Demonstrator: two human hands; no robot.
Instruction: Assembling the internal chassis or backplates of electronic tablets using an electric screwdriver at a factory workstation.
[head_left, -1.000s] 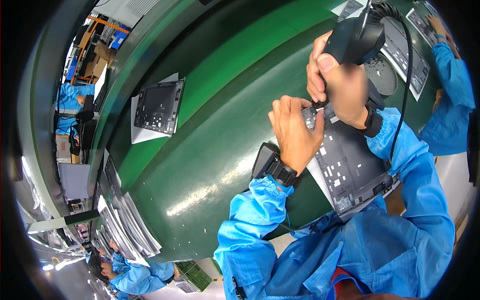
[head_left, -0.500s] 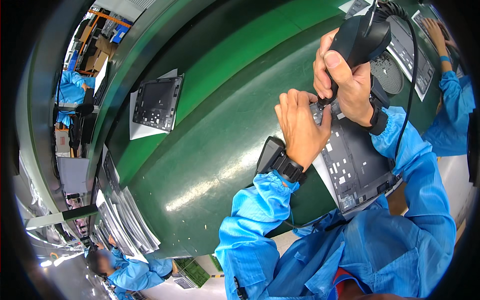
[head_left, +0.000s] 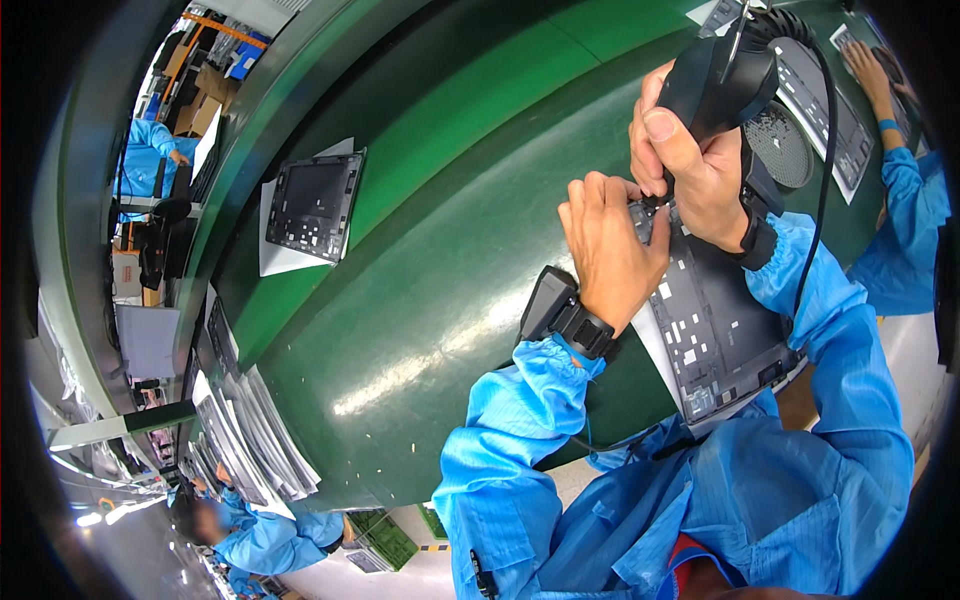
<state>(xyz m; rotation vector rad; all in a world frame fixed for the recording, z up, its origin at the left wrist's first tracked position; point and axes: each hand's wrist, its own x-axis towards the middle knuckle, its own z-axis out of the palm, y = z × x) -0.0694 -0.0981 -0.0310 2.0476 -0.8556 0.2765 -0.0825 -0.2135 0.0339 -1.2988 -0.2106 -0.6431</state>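
Observation:
My right hand [head_left: 700, 175] is closed around a black electric screwdriver [head_left: 712, 85], held upright with its tip down. Below it lies a flat dark device housing [head_left: 725, 325], dotted with small white pieces, on a white sheet [head_left: 655, 355]. The screwdriver's tip meets the housing near its far left corner, partly hidden by fingers. Right beside that tip is my left hand [head_left: 612, 235], fingers curled together over the corner and thumb on the housing. Whatever sits between thumb and fingers is hidden.
A round dish of small dark parts [head_left: 778, 150] stands beyond my right wrist. The screwdriver's black cable [head_left: 828, 130] hangs past my right sleeve. Another housing [head_left: 315, 205] lies at far left, with a stack of sheets [head_left: 262, 430] nearer. A co-worker's hand [head_left: 868, 72] is at far right.
My left hand has shifted slightly right along the housing's corner, and the screwdriver's tip has moved slightly right too. My right hand keeps its grip on the screwdriver.

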